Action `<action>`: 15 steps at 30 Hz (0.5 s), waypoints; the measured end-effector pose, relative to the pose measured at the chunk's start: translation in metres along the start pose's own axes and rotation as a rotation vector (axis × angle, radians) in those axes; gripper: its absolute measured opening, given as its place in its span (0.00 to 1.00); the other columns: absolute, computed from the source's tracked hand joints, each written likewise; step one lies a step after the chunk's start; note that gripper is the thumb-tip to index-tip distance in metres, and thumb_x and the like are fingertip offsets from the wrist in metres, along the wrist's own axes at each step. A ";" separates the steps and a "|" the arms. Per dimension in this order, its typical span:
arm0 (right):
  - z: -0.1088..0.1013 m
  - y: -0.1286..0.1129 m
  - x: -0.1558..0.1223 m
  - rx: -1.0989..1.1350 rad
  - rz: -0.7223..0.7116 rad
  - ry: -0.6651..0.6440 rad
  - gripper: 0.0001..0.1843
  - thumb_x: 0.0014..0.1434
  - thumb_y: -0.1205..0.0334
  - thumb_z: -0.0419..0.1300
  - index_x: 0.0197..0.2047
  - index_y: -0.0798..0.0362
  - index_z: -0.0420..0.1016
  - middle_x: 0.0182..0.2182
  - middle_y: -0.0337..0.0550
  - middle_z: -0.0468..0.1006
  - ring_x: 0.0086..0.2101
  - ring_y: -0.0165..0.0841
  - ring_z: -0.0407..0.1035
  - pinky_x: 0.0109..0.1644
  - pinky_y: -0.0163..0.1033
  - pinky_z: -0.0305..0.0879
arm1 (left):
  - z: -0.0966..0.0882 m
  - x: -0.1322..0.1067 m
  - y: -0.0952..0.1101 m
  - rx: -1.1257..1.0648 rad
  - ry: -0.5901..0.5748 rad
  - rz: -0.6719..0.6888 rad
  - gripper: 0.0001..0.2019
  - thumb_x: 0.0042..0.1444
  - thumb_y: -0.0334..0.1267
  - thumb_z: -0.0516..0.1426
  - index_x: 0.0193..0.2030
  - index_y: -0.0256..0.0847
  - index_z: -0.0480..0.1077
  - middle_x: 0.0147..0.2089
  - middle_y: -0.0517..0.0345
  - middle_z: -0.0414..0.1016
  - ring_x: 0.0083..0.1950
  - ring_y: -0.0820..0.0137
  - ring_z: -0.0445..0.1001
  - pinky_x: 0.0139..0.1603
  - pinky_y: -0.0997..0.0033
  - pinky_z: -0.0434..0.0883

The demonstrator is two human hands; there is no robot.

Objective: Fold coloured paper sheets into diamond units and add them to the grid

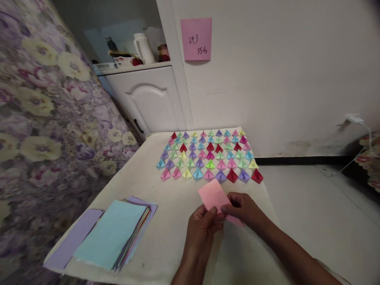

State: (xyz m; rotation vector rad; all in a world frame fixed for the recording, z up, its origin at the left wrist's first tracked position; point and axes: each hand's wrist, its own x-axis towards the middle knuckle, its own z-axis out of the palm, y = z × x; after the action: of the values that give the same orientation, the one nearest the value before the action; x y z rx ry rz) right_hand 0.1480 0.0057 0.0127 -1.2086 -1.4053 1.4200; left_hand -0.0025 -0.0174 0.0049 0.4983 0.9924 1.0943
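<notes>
A sheet of pink paper (pixel 214 193) is held up over the near part of the table, between my two hands. My left hand (pixel 204 223) pinches its lower left edge, thumb on top. On the right side, my right hand (pixel 240 206) grips the same sheet with thumb and fingers closed. Part of the sheet shows below the right hand as a pink corner, and the hands hide the middle. Just beyond lie rows of small folded paper pieces (pixel 209 174) in red, pink, blue, purple, green and yellow.
At the left of the cream-covered table (pixel 166 241) lies a stack of coloured paper (pixel 114 229) with light blue on top, beside a purple strip (pixel 75 237). A floral curtain (pixel 59 130) hangs along the left. A white cabinet (pixel 148 97) and wall stand behind.
</notes>
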 end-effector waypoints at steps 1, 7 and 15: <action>0.000 0.000 0.000 -0.008 -0.006 0.005 0.08 0.47 0.59 0.61 0.23 0.54 0.68 0.18 0.32 0.65 0.20 0.26 0.57 0.24 0.31 0.51 | 0.000 0.000 0.000 -0.011 0.004 -0.007 0.13 0.45 0.36 0.63 0.37 0.32 0.71 0.35 0.47 0.77 0.32 0.71 0.76 0.24 0.82 0.69; -0.002 -0.001 0.000 -0.106 -0.047 0.071 0.07 0.49 0.62 0.60 0.23 0.55 0.68 0.19 0.33 0.65 0.21 0.26 0.57 0.24 0.31 0.51 | 0.000 0.001 0.003 -0.091 0.018 -0.001 0.11 0.46 0.34 0.63 0.37 0.32 0.70 0.36 0.47 0.78 0.36 0.68 0.77 0.28 0.80 0.72; 0.001 -0.010 -0.006 -0.148 -0.084 0.142 0.05 0.49 0.64 0.59 0.24 0.54 0.68 0.19 0.34 0.67 0.23 0.27 0.59 0.25 0.31 0.54 | -0.001 0.004 0.001 -0.164 -0.069 0.046 0.12 0.48 0.33 0.62 0.40 0.34 0.69 0.39 0.47 0.77 0.38 0.67 0.77 0.35 0.75 0.73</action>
State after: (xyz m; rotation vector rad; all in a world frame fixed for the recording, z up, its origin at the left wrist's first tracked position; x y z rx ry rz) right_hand 0.1479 0.0005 0.0236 -1.3006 -1.4647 1.1667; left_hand -0.0036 -0.0139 0.0033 0.4242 0.8269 1.1817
